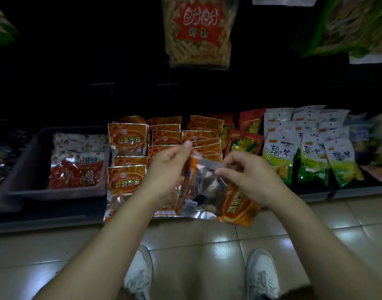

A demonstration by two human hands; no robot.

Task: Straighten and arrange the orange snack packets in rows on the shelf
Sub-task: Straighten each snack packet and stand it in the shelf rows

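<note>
Head view: left hand (170, 167), right hand (249, 173) fingers (221, 171) pinch orange packet (207, 189) above shelf edge (45, 223).

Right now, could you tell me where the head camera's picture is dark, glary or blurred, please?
Head view: the shelf back is nearly black; glare spots sit on the floor tiles; the held orange packet looks smeared; the frame edges bend and soften.

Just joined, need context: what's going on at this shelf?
A person holds one orange packet, tilted, over the front of the shelf. The left hand and right hand both pinch its top edge. Other orange packets lie in rough rows behind it, some overlapping. A grey bin of red packets sits to their left, green-white packets to their right.
</note>
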